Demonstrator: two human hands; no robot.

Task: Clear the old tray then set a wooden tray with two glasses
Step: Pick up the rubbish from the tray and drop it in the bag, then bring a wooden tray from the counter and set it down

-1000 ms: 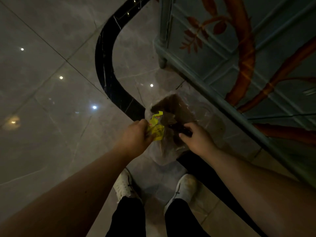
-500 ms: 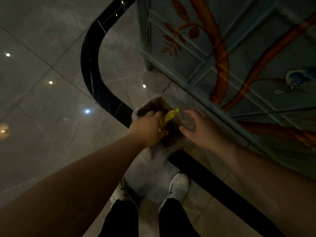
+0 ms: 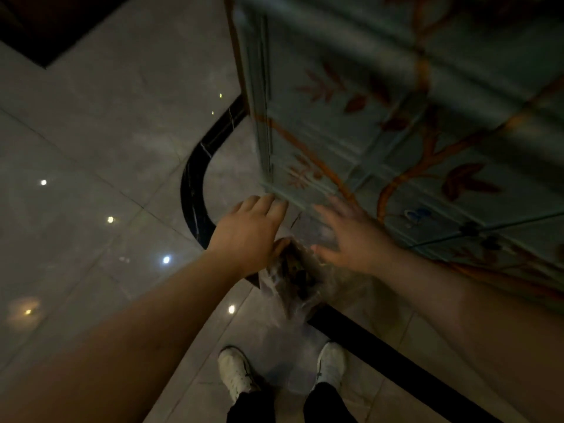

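Note:
A bin lined with a clear plastic bag (image 3: 293,282) stands on the floor in front of my feet, with dark rubbish inside. My left hand (image 3: 250,233) hovers above its left rim, fingers spread and empty. My right hand (image 3: 351,236) is above its right side, also spread and holding nothing; it is blurred by motion. No tray or glasses are in view.
A pale blue cabinet (image 3: 396,132) painted with orange branches stands close on the right. The glossy grey tiled floor (image 3: 106,178) has a curved black inlay band (image 3: 192,190). My white shoes (image 3: 235,374) are at the bottom.
My left hand pushed the yellow wrapper into the bag and let it go. Both hands have risen off the bag with fingers spread, and the view has tilted upward.

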